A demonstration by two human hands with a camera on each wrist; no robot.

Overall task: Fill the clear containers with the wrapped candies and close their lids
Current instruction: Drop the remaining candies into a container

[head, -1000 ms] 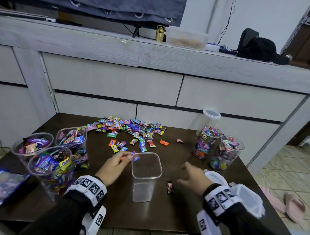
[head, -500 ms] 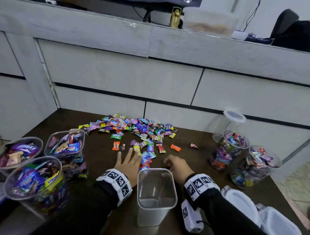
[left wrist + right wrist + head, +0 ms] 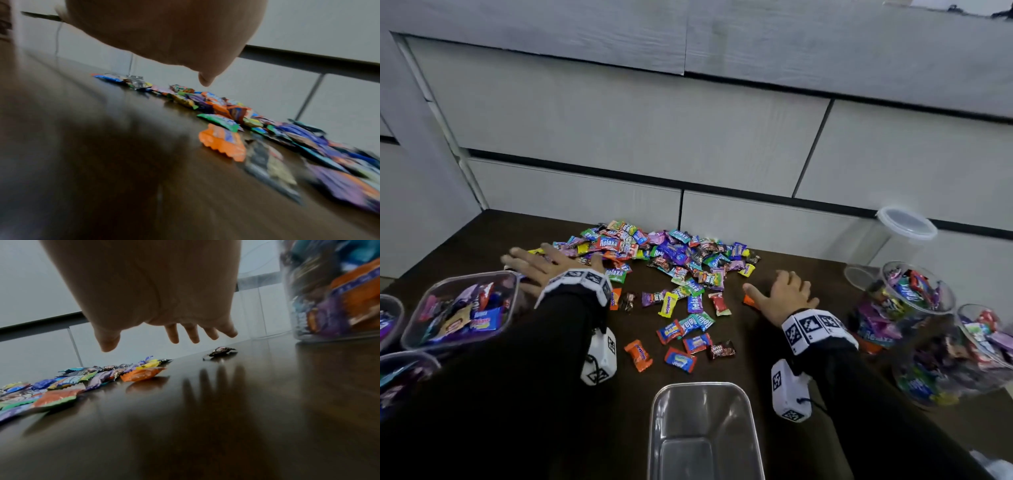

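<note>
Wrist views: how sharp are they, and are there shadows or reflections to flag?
Left wrist view: motion-smeared, worst on the near candy wrappers; the left hand fills the top. Right wrist view: sharper; the right hand, its fingers spread, casts a dark shadow on the glossy table, which mirrors an orange candy; the filled jar is blurred.

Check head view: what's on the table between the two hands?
Loose wrapped candies lie scattered on the dark table between the left hand and right hand. The head view shows it; neither hand holds any.
</note>
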